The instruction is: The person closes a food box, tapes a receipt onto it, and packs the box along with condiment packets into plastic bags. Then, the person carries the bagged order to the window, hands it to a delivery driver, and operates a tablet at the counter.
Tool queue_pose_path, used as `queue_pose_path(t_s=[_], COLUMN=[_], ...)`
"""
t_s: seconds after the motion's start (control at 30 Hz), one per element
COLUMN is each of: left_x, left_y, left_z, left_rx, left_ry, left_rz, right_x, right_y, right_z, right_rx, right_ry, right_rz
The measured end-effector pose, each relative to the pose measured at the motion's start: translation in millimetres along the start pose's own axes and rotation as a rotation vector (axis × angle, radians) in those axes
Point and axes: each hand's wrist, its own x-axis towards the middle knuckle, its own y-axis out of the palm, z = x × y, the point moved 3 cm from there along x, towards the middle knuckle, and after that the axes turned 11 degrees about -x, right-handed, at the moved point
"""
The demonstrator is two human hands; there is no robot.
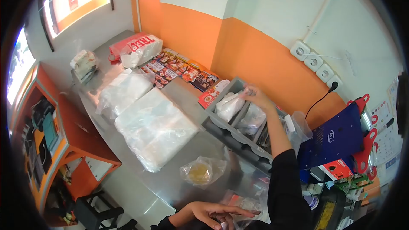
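Observation:
My right hand point(257, 97) reaches over the grey compartment bin point(208, 123). Its fingers are closed on the top of a bunched white plastic bag point(230, 107) in the left compartment. Low in the view, my left hand point(206, 213) has its index finger stretched to the right, with other fingers bent below. That hand is beside a clear plastic package point(243, 204) whose contents I cannot make out. Beyond it on the metal table point(166, 184) sits a clear bag with yellow contents point(199, 173).
Stacks of clear plastic bags point(155, 127) lie across the table. A red and white package point(138, 49) and printed menus point(187, 70) are along the wall. A clear cup point(300, 125) and a blue device point(330, 136) stand right of the bin, near the power sockets point(313, 61).

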Motion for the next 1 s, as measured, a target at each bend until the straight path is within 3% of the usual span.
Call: queue_pose_path(t_s=[0.1,0.23,0.33,0.4,0.43,0.5,0.57,0.6,0.67,0.8,1.0], left_x=[4,4,2,1,1,5,7,5,2,-3,3], left_y=[1,-4,-7,-10,-11,-9,-7,-7,-9,-8,-8], left_z=[-5,-3,-1,1,1,-9,-12,-12,-10,-8,-5], left_rx=[-0.023,-0.048,-0.04,-0.046,-0.056,-0.055,-0.051,-0.024,0.01,0.013,0.02], left_ry=[0.001,0.044,0.05,0.059,0.059,0.051,0.04,0.001,-0.021,0.05,0.073], left_rz=[0.006,0.049,0.039,0.037,0.035,0.019,0.006,-0.02,-0.061,-0.039,-0.035], right_x=[-6,-9,-13,-22,-22,-18,-25,-26,-23,-12,-18], right_y=[-46,-89,-96,-94,-80,-25,20,32,55,57,40], right_z=[31,53,61,73,74,69,51,34,-6,-28,-19], right_rx=[0.26,0.288,0.218,-0.546,-0.543,-1.18,-1.382,-1.379,-1.204,-1.098,-0.875], right_ry=[0.069,-0.009,0.075,-0.069,-0.072,-0.129,-0.343,-0.353,-0.275,-0.338,-0.238], right_rz=[-0.032,-0.11,-0.281,-0.647,-0.641,-0.285,-0.135,-0.14,0.192,0.195,0.083])
